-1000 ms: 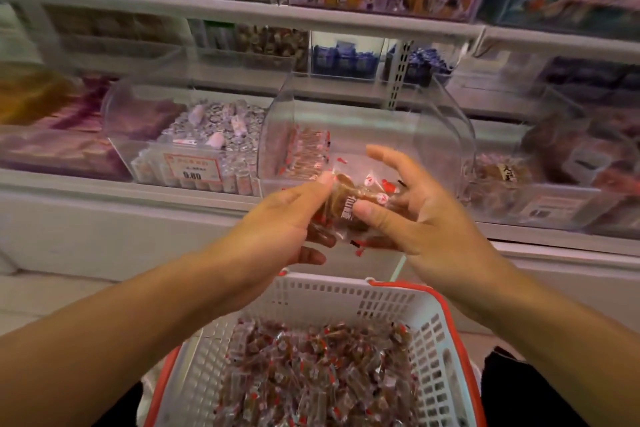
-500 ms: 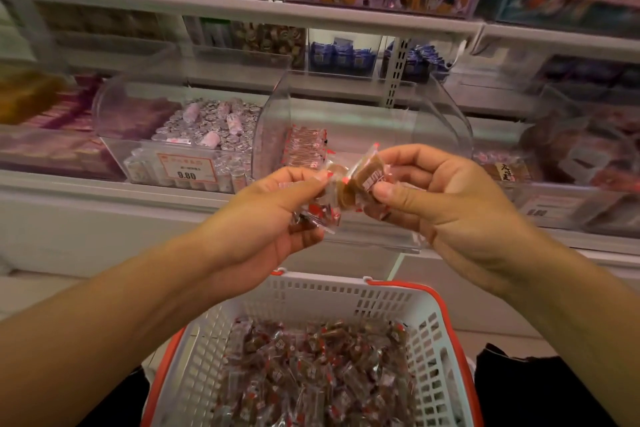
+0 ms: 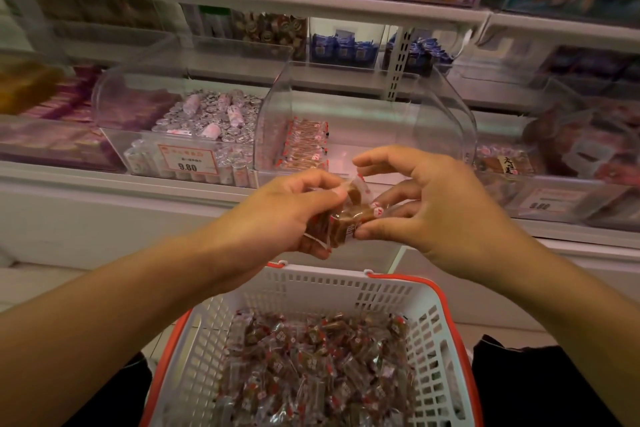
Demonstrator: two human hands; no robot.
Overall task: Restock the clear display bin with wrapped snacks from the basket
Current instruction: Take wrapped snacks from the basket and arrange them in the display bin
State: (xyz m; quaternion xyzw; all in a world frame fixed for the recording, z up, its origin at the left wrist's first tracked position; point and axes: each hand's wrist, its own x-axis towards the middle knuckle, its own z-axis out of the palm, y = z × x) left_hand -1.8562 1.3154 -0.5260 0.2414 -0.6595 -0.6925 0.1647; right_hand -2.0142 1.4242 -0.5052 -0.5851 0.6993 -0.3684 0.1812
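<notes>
Both hands meet in front of the clear display bin [image 3: 363,114], above the far rim of the basket [image 3: 311,288]. The left hand [image 3: 277,215] curls its fingers and thumb around a small bunch of wrapped snacks [image 3: 341,218], brown pieces in clear wrappers with red and white ends. The right hand [image 3: 426,204] pinches the near end of that bunch between thumb and lower fingers, while its index finger arches loosely above, touching nothing.

The bin sits on the lower shelf [image 3: 104,184], at its front edge. It holds one neat stack of the same snacks [image 3: 304,146] against its left wall; the rest of its floor is bare. Just left of it stands another clear bin [image 3: 138,104] filled with silver-wrapped sweets, carrying a price tag [image 3: 188,159] reading 9.80 on its front.

The white basket with its red rim is nearest the person and holds a loose heap of wrapped snacks [image 3: 311,374] covering its bottom.
</notes>
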